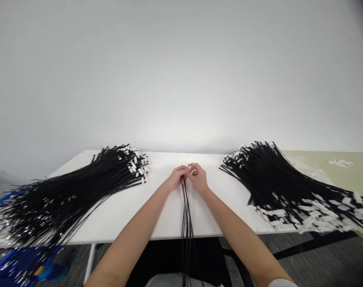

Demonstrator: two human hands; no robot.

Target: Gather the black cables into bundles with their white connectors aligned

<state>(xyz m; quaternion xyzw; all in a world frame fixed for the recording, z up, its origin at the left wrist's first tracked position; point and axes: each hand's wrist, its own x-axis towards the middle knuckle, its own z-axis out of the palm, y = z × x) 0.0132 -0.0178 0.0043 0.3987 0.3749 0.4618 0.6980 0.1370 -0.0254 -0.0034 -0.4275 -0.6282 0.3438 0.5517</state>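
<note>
A white table [118, 217] is being flanked by two big heaps of black straps, the left heap [73, 191] and right heap [285, 187]. Between them, a thin strap bundle [185, 215] is being pinched at its far end by the left hand [177, 178] and right hand [198, 177], fingers closed; ends are best being kept flush

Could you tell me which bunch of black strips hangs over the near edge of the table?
The thin bunch in the middle, pinched by both hands; the two big piles lie fanned out at left and right.
</note>
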